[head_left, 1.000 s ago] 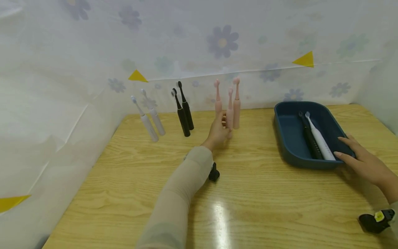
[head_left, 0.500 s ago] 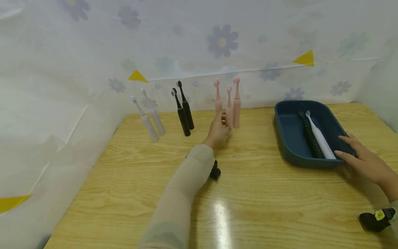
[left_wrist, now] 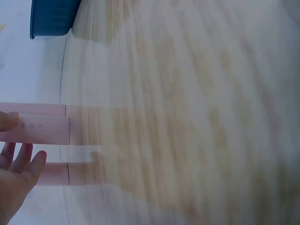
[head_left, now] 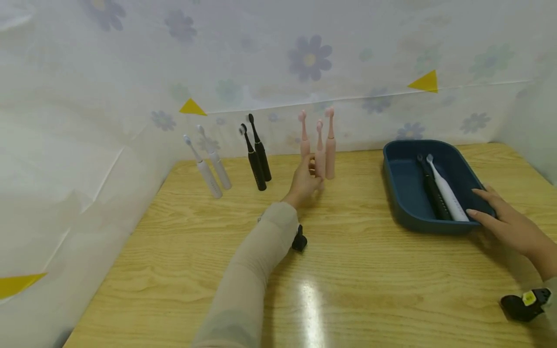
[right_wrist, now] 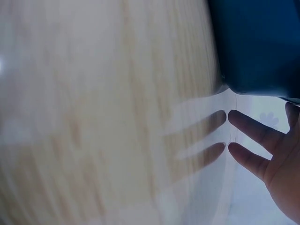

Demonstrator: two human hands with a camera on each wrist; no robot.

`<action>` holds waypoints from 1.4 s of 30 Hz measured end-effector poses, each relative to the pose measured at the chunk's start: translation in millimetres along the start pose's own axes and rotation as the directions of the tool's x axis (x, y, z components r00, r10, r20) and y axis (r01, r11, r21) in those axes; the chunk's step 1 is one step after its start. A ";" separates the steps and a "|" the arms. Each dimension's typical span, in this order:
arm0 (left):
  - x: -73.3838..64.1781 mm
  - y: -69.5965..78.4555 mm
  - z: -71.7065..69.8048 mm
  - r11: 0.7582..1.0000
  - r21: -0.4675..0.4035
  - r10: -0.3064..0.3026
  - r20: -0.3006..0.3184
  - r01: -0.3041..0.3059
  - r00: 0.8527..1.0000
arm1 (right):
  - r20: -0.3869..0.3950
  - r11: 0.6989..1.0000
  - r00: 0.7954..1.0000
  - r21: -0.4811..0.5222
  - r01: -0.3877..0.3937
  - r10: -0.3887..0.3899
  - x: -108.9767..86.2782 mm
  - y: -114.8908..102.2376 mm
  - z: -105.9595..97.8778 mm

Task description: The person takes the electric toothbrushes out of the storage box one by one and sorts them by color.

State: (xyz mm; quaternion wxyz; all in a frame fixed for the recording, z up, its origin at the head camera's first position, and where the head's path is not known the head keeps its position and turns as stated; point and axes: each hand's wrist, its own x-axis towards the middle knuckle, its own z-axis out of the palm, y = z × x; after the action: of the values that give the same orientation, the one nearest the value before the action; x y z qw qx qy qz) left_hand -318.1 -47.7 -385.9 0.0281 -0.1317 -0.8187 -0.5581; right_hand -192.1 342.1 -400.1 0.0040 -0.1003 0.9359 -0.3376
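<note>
My left hand (head_left: 306, 182) holds a pink electric toothbrush (head_left: 319, 157) by its handle, thumb on one side and fingers on the other. In the left wrist view its base (left_wrist: 61, 130) stands close to the tabletop. Two more pink toothbrushes stand upright at either side, one (head_left: 330, 154) to the right and one (head_left: 304, 135) behind the left hand. At the right, my right hand (head_left: 511, 224) rests on the corner of a dark blue bin (head_left: 402, 212). Two of its straight fingers (right_wrist: 255, 131) reach down the outside towards the table.
Inside the bin lie a black toothbrush (head_left: 435, 195) and a white toothbrush (head_left: 450, 195). Two black toothbrushes (head_left: 256, 169) and two white toothbrushes (head_left: 209, 179) stand upright left of the left hand. A flower-patterned sheet (head_left: 261, 58) hangs behind the wooden table (head_left: 357, 280).
The held pink toothbrush has shifted slightly back and to the left between the other two pink ones. Both hands have stayed nearly still.
</note>
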 end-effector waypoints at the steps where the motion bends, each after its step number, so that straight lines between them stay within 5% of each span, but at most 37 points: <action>1: -0.8 0.7 -0.7 1.000 -0.002 -0.002 -0.005 0.002 1.000 | 0.000 1.000 1.000 0.000 -0.001 0.001 0.1 -0.1 0.3; 12: -13.0 6.9 -9.4 1.000 -0.028 0.003 -0.026 -0.004 1.000 | -0.003 0.999 0.999 -0.005 0.043 -0.043 0.6 0.9 -0.5; 20: -22.6 6.7 -18.5 0.996 -0.059 -0.072 -0.049 0.069 0.996 | 0.001 1.000 1.000 0.001 0.024 -0.024 0.7 -3.3 -0.8; 28: -33.6 9.0 -21.6 0.998 -0.069 -0.015 -0.068 0.011 0.998 | 0.008 0.999 0.999 -0.006 0.043 -0.043 0.0 -4.3 -0.6; 35: -47.4 22.8 -18.7 0.986 -0.154 -0.071 -0.005 0.069 0.997 | 0.010 0.999 0.999 -0.009 0.051 -0.051 -0.3 -2.5 -2.6; 42: -56.6 34.9 -9.0 0.982 -0.187 0.009 0.078 0.006 0.997 | 0.011 0.999 1.000 0.018 0.027 -0.027 1.6 1.5 -0.9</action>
State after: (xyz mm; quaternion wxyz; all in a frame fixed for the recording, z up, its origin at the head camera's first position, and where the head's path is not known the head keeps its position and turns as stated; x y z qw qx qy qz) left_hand -255.9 -54.5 -361.8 -0.0165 -0.1561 -0.7630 -0.6270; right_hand -193.9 343.4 -400.3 0.0054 -0.1149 0.9314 -0.3452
